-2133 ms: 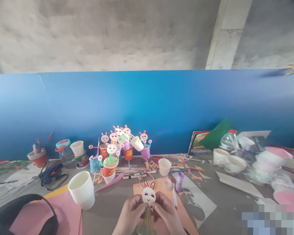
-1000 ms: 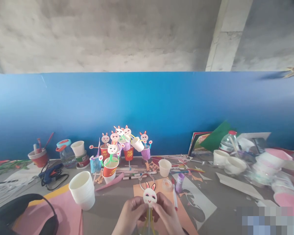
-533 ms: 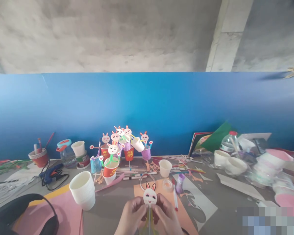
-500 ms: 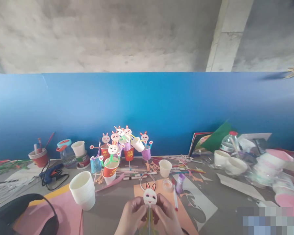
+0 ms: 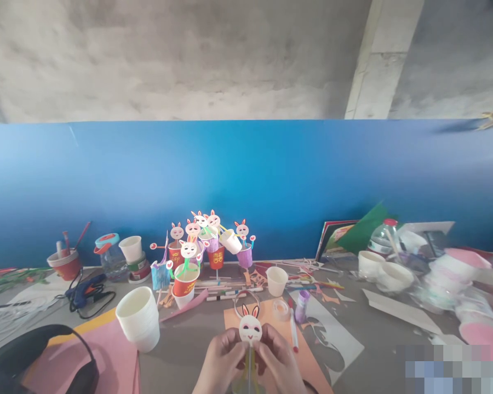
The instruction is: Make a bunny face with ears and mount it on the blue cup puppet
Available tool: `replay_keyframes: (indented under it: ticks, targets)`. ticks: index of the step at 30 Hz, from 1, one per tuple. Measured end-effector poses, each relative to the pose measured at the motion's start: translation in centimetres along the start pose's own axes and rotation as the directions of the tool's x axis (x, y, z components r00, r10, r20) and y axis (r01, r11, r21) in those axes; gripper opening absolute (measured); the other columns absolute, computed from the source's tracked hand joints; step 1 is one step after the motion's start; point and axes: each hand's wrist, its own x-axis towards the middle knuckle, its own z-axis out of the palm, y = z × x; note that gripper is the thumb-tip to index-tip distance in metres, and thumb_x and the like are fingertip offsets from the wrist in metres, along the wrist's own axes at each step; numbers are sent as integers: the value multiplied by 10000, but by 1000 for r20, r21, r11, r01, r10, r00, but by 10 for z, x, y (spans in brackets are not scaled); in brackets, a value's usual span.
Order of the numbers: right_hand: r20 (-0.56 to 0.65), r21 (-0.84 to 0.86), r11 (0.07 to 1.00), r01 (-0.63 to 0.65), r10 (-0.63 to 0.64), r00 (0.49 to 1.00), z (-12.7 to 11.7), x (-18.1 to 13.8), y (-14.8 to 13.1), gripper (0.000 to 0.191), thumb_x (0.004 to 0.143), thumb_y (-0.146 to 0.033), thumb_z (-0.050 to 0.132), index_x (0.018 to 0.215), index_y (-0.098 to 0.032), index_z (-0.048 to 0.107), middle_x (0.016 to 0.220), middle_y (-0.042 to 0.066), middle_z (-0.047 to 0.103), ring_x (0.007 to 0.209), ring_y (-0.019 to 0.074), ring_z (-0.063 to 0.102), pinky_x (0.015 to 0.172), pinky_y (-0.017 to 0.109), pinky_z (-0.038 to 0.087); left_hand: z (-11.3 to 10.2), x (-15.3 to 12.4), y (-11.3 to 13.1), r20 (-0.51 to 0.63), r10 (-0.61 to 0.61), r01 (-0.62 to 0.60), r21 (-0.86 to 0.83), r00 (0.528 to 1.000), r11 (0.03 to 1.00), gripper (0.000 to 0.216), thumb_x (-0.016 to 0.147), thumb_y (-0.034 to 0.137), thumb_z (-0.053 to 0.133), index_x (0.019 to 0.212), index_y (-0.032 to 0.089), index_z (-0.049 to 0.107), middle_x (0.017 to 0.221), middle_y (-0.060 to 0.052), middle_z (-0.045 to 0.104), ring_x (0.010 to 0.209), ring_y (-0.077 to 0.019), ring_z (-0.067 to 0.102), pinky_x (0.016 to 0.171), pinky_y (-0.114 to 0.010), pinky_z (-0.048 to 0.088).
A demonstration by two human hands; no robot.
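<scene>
At the bottom centre, my left hand [image 5: 222, 362] and my right hand [image 5: 279, 362] pinch together on a small paper rabbit face [image 5: 250, 327] with pink ears. It sits on top of yellow-green stems [image 5: 248, 372] that run down between my fingers. Both hands are closed on the rabbit craft just below the face. Under them lies an orange paper sheet [image 5: 275, 328].
Finished rabbit cups [image 5: 201, 246] cluster at the back against the blue board. A stack of white cups [image 5: 138, 320] stands to the left, black headphones [image 5: 36, 364] and a glue gun [image 5: 84, 290] further left. Tape roll [image 5: 280, 309], purple glue bottle [image 5: 301, 305], paper scraps and bowls [image 5: 390, 273] spread right.
The rabbit face and my hands stay almost in the same place; they shift by only a few pixels between frames. Nothing on the table has moved.
</scene>
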Motion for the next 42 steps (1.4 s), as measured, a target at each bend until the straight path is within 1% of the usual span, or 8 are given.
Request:
replay_keyframes:
  ticks: [5, 9, 16, 22, 25, 30, 38, 42]
  targets:
    - [22, 8, 999, -31, 30, 999, 1, -2, -8, 348, 762, -521, 694, 718, -204, 555, 622, -33, 565, 486, 119, 501, 463, 232, 380, 2, 0, 4, 42, 19, -18, -36, 999, 999, 337, 661, 454, 732, 735, 130, 674, 628, -17, 632, 599, -167, 576, 592, -264, 431]
    - [6, -22, 999, -39, 39, 999, 2, -2, -12, 364, 712, -503, 729, 668, -199, 534, 582, -44, 523, 479, 112, 476, 461, 226, 363, 0, 0, 2, 92, 56, -49, -71, 994, 996, 369, 698, 458, 730, 878, 139, 690, 646, -21, 668, 593, -179, 606, 622, -290, 464]
    - [26, -17, 1000, -10, 11, 1000, 4, -3, -18, 349, 715, -490, 710, 665, -196, 530, 545, -59, 487, 452, 93, 404, 465, 226, 329, 0, -4, 7, 148, 20, 4, -165, 989, 986, 395, 694, 455, 752, 911, 135, 672, 693, -42, 697, 609, -201, 652, 627, -300, 478]
    - [44, 92, 994, -53, 49, 998, 7, -4, -19, 343, 703, -497, 722, 694, -192, 566, 555, -59, 482, 469, 89, 377, 483, 229, 306, -1, -6, 12, 153, -76, 105, -191, 985, 976, 382, 665, 436, 762, 897, 158, 644, 778, -54, 705, 649, -208, 671, 588, -277, 470]
    - [57, 112, 992, -54, 48, 997, 7, -5, -13, 324, 720, -481, 727, 727, -187, 593, 582, -48, 515, 478, 93, 398, 485, 228, 313, -2, -6, 12, 163, -44, 81, -227, 986, 971, 335, 665, 396, 773, 859, 158, 641, 774, -48, 700, 683, -197, 665, 628, -273, 475]
    - [81, 319, 945, -74, 50, 995, 11, -7, -10, 262, 722, -408, 760, 757, -198, 607, 660, -26, 579, 585, 131, 507, 582, 250, 399, -1, -11, 18, 173, -79, 120, -238, 982, 964, 238, 713, 325, 738, 851, 153, 647, 684, -22, 675, 608, -168, 652, 540, -226, 410]
    - [82, 50, 999, 3, -7, 997, 0, -3, -14, 311, 743, -474, 730, 719, -195, 594, 592, -42, 518, 507, 114, 430, 494, 234, 349, 1, -11, 13, 245, -117, 209, -394, 962, 895, 255, 687, 305, 786, 834, 171, 625, 761, -38, 696, 667, -194, 683, 594, -258, 452]
    - [58, 104, 995, -9, 3, 998, 0, -2, -6, 367, 719, -535, 733, 736, -194, 598, 603, -43, 519, 488, 103, 421, 477, 231, 329, 4, -8, 5, 147, 2, 49, -342, 989, 938, 333, 671, 401, 805, 818, 161, 626, 737, -38, 684, 607, -180, 656, 560, -260, 452]
